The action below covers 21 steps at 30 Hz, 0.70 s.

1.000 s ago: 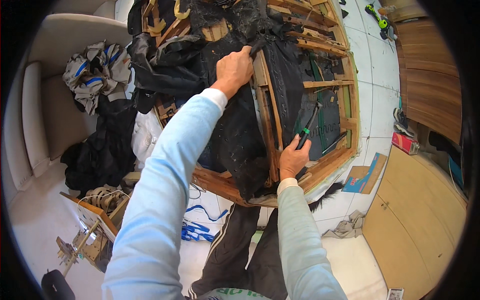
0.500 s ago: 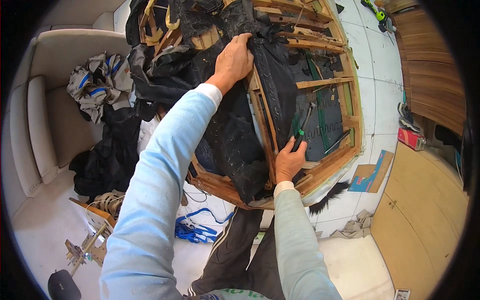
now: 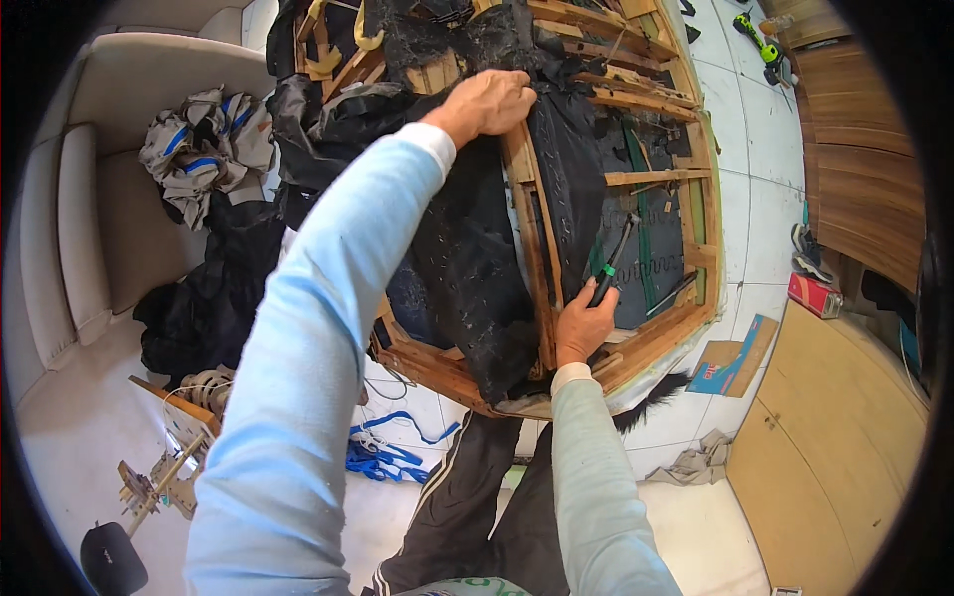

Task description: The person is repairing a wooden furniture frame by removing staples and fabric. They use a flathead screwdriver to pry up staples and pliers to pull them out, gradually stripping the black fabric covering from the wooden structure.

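An upturned furniture frame of wooden rails (image 3: 656,177) lies before me, with black cloth (image 3: 462,283) stapled along parts of it. My left hand (image 3: 492,102) is closed on the black cloth at the upper part of the middle rail (image 3: 530,233). Lower and to the right, my right hand (image 3: 586,323) grips a tool with a black-and-green handle and a thin metal shaft (image 3: 623,241). Its tip points away from me, over the open bay to the right of the black cloth strip (image 3: 574,174). Wavy springs (image 3: 651,268) show in that bay.
A grey sofa (image 3: 129,199) on the left carries crumpled cloth (image 3: 204,149). Blue straps (image 3: 383,457) lie on the floor near my legs. At right are flattened cardboard (image 3: 733,358), a red box (image 3: 815,295) and a tan panel (image 3: 830,437). A green-and-black power tool (image 3: 760,45) lies far right.
My left hand has shifted right along the cloth at the middle rail, its fingers now more curled. The right hand still holds the tool. The whole view has shifted slightly.
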{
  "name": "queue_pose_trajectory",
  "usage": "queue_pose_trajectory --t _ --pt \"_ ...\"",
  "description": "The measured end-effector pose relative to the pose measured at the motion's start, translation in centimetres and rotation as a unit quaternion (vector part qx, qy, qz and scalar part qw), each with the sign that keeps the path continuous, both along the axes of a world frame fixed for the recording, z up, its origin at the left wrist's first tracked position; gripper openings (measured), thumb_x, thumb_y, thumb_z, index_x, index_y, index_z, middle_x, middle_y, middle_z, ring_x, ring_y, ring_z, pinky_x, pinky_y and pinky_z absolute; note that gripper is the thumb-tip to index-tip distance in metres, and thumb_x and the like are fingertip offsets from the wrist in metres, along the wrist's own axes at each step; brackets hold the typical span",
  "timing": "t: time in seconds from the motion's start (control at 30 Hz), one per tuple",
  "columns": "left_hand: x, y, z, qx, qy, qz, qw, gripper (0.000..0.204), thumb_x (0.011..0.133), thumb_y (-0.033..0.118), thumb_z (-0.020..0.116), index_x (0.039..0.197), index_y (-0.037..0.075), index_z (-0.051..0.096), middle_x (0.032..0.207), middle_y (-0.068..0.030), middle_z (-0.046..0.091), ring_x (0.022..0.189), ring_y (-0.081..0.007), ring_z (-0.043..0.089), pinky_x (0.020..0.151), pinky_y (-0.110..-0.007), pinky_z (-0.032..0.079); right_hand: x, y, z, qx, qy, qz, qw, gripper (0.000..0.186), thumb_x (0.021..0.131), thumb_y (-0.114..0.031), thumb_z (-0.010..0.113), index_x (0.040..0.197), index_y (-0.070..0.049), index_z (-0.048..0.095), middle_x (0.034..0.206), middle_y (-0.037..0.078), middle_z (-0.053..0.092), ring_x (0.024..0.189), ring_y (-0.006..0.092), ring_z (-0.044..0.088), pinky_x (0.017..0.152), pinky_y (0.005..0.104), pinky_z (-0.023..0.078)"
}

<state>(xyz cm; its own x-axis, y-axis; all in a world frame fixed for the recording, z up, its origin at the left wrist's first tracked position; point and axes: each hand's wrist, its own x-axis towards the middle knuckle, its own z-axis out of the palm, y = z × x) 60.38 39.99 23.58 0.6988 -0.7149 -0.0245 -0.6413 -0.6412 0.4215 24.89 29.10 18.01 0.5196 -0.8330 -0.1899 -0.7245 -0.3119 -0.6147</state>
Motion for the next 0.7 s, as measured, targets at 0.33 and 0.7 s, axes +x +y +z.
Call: queue_pose_trajectory --t 0.33,0.7 --pt "-20.9 1.8 0.5 -0.036 0.052 -0.133 0.989 0.047 0.086 0.024 0.081 0.13 0.01 0.071 0.123 -0.008 0.074 0.126 -0.0351 0.066 0.109 -0.055 0.045 -0.2 0.0 -0.3 -0.011 0.003 0.007 1.0 0.028 0.108 -0.028 0.068 0.106 -0.001 0.061 0.095 0.028 0.074 0.088 0.0516 0.072 0.072 0.0567 0.053" --pt "-13.6 4.1 -3.9 0.059 -0.061 0.422 0.903 0.08 0.092 0.057 0.08 0.156 0.013 0.059 0.177 -0.0299 0.023 0.161 -0.0541 0.027 0.126 -0.069 0.033 1.2 -3.6 3.8 0.012 -0.016 0.084 0.996 0.02 0.105 -0.023 0.073 0.108 -0.003 0.069 0.088 0.025 0.074 0.085 0.0515 0.071 0.074 0.0553 0.053"
